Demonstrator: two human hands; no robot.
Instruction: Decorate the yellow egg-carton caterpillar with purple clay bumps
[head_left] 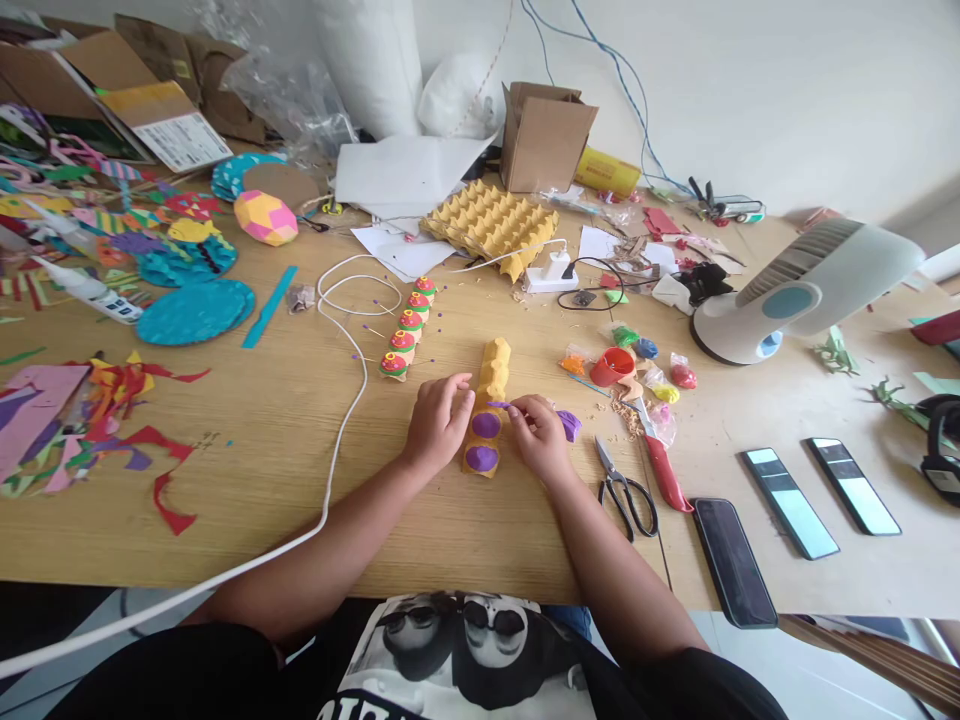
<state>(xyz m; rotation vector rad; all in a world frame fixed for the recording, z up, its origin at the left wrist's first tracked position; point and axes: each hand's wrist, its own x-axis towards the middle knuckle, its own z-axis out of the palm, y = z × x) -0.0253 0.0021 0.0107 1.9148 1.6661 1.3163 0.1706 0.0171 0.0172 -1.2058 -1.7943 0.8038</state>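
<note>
In front of me a yellow egg-carton strip (493, 368) lies lengthwise on the table. Its two nearest bumps are covered in purple clay (481, 458); the farther ones are bare yellow. My right hand (538, 437) pinches a thin purple clay piece (498, 405) over the strip, just beyond the covered bumps. On the strip's left side rests my left hand (441, 420), fingers extended and slightly curved, holding nothing visible; whether it touches the strip I cannot tell. A lump of purple clay (570, 426) sits right of my right hand.
A decorated red-and-green carton strip (407, 330) stands farther left, near a white cable (341, 440). Scissors (624, 490), a red-handled knife (666, 470), a red cup (613, 367) and several phones (735, 560) lie right. A white fan (795, 290) and an egg tray (491, 225) stand behind.
</note>
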